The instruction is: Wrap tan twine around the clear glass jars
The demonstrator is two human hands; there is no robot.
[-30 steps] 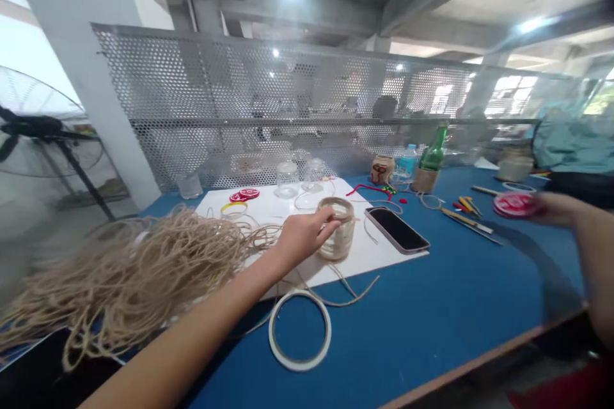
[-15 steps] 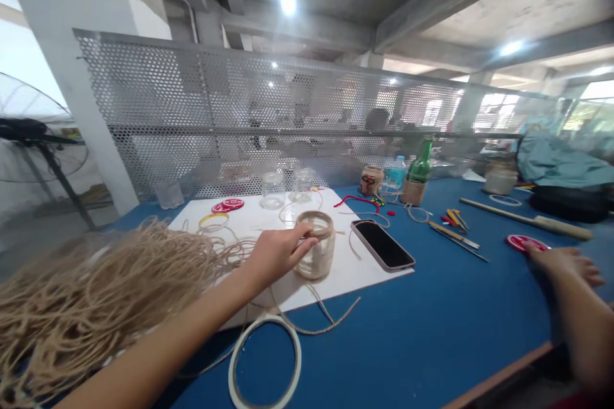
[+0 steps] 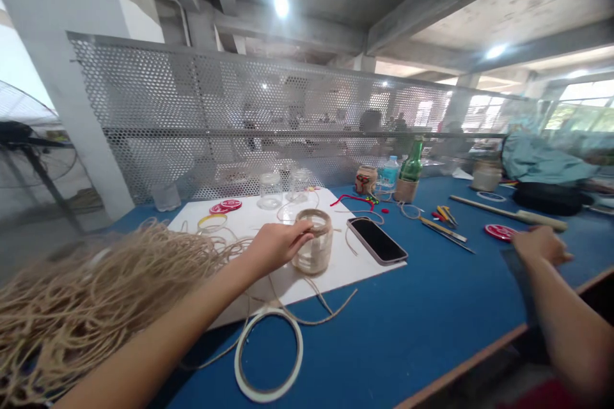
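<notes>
As one jar (image 3: pixel 317 259) is held, three lids (image 3: pixel 500 232) rest.

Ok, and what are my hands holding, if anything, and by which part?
Your left hand holds the tan-rimmed jar by its rim. Your right hand is at the edge of a red lid; whether it grips that can't be told.

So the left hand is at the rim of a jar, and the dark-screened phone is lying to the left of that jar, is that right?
Not quite: the phone lies to the right of the jar, as the head view shows. The left hand is indeed at the jar's rim.
</notes>
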